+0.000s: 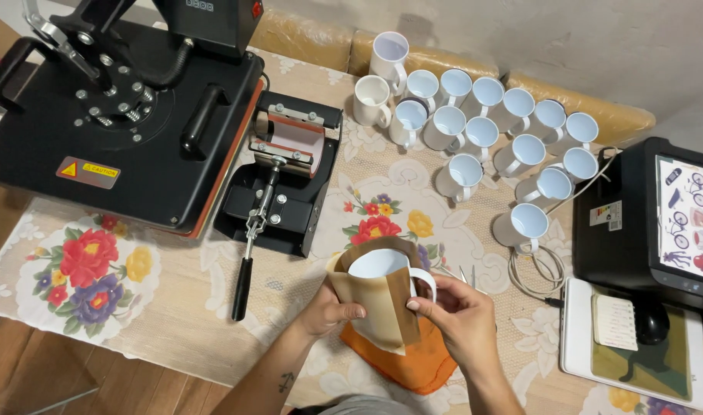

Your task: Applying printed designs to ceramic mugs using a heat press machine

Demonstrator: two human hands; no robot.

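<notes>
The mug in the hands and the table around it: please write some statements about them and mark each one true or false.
1. Both hands hold a white mug wrapped in a brown sheet. True: the left hand and the right hand are on the wrap.
2. The mug press has a mug clamped inside it. False: its cradle is empty.
3. A group of white mugs stands upright at the far side of the table. True.
4. An orange cloth lies under the held mug. True.
5. The flowered tablecloth is plain blue. False: it is beige with red, yellow and purple flowers.
6. The large black heat press stands right of the mugs. False: it stands to their left.
</notes>
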